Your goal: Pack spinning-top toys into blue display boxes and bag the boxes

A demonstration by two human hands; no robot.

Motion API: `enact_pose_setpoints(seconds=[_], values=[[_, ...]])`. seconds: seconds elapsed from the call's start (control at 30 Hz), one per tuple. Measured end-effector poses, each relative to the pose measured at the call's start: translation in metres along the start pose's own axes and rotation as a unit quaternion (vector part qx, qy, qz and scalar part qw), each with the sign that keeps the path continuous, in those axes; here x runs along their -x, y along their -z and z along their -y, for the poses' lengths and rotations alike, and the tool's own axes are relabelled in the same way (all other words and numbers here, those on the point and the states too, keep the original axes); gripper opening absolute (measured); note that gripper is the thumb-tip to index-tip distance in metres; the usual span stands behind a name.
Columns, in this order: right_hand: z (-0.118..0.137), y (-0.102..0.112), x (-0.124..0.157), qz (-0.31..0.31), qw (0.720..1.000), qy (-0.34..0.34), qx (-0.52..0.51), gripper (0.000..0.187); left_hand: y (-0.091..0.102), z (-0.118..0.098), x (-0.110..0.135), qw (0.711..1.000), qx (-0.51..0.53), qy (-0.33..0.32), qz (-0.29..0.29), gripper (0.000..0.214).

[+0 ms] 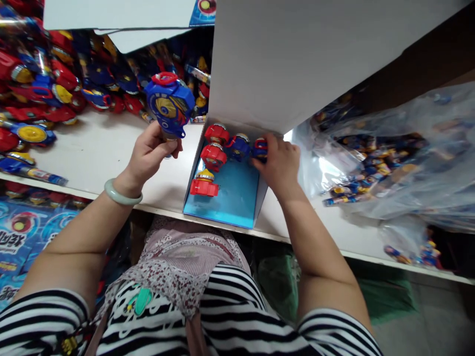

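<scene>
My left hand (150,155), a pale green bangle on its wrist, is closed round the lower end of a blue toy (168,106). The toy has a gold eye-like disc and a red ring on top, and it is raised above the shelf. My right hand (284,165) reaches to the right wall of a display box (237,205) with a blue bottom. Its fingers pinch a blue-and-red toy (260,148) in the box's back right corner. Beside that one sits another blue toy (240,147). Several red toys, such as this front one (204,187), stand along the box's left side.
The box's tall grey-white flap (278,59) rises behind it. Piles of red and blue toys (40,89) lie at the left and back. Clear plastic bags (374,168) with small wrapped items are on the right. Printed blue boxes (22,237) sit below the white shelf (100,158).
</scene>
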State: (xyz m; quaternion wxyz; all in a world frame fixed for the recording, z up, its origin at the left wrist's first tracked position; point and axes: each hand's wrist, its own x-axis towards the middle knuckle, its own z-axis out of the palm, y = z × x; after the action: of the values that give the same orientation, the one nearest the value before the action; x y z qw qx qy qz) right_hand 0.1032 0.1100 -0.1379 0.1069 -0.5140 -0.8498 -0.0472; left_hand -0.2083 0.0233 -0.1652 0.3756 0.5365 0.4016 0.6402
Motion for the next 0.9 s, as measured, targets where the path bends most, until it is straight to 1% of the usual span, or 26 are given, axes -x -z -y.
enact_pose_setpoints(seconds=[0.07, 0.13, 0.2, 0.27, 0.3, 0.33, 0.4, 0.43, 0.47, 0.5, 0.53, 0.57, 0.6, 0.63, 0.67, 0.7, 0.73, 0.77, 0.83, 0.9], values=[[0.0, -0.006, -0.001, -0.004, 1.0, 0.013, 0.01, 0.059, -0.002, -0.002, 0.0, 1.0, -0.004, -0.005, 0.007, 0.021], [0.0, -0.004, -0.002, -0.007, 1.0, 0.025, 0.008, 0.066, -0.006, -0.007, -0.002, 1.0, -0.008, -0.008, 0.024, 0.018], [0.004, 0.009, -0.001, -0.011, 0.999, 0.032, -0.019, 0.077, -0.016, -0.016, -0.005, 0.999, -0.017, -0.003, 0.047, 0.018], [0.015, 0.031, 0.001, -0.031, 0.995, 0.047, -0.083, 0.084, -0.034, -0.029, -0.008, 0.996, -0.051, 0.0, 0.067, 0.021], [0.021, 0.043, 0.002, -0.053, 0.989, 0.057, -0.127, 0.084, -0.045, -0.037, -0.01, 0.994, -0.078, -0.006, 0.08, 0.024], [0.028, 0.054, 0.004, -0.081, 0.979, 0.069, -0.175, 0.084, -0.056, -0.044, -0.011, 0.989, -0.106, -0.018, 0.099, 0.027], [0.038, 0.069, 0.008, -0.146, 0.947, 0.098, -0.268, 0.081, -0.074, -0.054, -0.015, 0.974, -0.158, -0.05, 0.153, 0.033], [0.039, 0.071, 0.011, -0.178, 0.929, 0.109, -0.305, 0.079, -0.077, -0.055, -0.018, 0.965, -0.179, -0.067, 0.181, 0.037], [0.038, 0.068, 0.014, -0.202, 0.913, 0.116, -0.335, 0.077, -0.075, -0.053, -0.022, 0.957, -0.2, -0.08, 0.195, 0.042], [0.033, 0.062, 0.018, -0.212, 0.902, 0.121, -0.355, 0.074, -0.068, -0.047, -0.029, 0.952, -0.223, -0.089, 0.19, 0.046], [0.027, 0.053, 0.023, -0.208, 0.898, 0.122, -0.367, 0.07, -0.057, -0.037, -0.037, 0.95, -0.251, -0.092, 0.163, 0.049], [0.02, 0.04, 0.028, -0.192, 0.9, 0.119, -0.372, 0.066, -0.041, -0.023, -0.046, 0.948, -0.284, -0.086, 0.118, 0.049], [0.014, 0.026, 0.033, -0.174, 0.905, 0.114, -0.371, 0.063, -0.024, -0.007, -0.056, 0.942, -0.321, -0.072, 0.065, 0.047], [0.011, 0.012, 0.038, -0.16, 0.91, 0.11, -0.366, 0.06, -0.007, 0.011, -0.067, 0.931, -0.361, -0.048, 0.023, 0.044], [0.009, -0.001, 0.043, -0.152, 0.914, 0.107, -0.36, 0.058, 0.007, 0.03, -0.076, 0.916, -0.401, -0.018, 0.01, 0.041], [0.009, -0.012, 0.046, -0.149, 0.917, 0.104, -0.355, 0.056, 0.018, 0.048, -0.085, 0.898, -0.44, 0.008, 0.019, 0.04], [0.012, -0.02, 0.048, -0.147, 0.919, 0.101, -0.35, 0.055, 0.024, 0.065, -0.092, 0.879, -0.473, 0.03, 0.044, 0.041], [0.014, -0.024, 0.049, -0.141, 0.922, 0.099, -0.347, 0.054, 0.026, 0.079, -0.098, 0.86, -0.502, 0.048, 0.078, 0.044], [0.019, -0.023, 0.048, -0.109, 0.929, 0.093, -0.341, 0.053, 0.018, 0.099, -0.103, 0.823, -0.547, 0.081, 0.133, 0.053], [0.021, -0.016, 0.046, -0.063, 0.936, 0.082, -0.338, 0.054, 0.005, 0.109, -0.104, 0.793, -0.579, 0.118, 0.151, 0.052]])
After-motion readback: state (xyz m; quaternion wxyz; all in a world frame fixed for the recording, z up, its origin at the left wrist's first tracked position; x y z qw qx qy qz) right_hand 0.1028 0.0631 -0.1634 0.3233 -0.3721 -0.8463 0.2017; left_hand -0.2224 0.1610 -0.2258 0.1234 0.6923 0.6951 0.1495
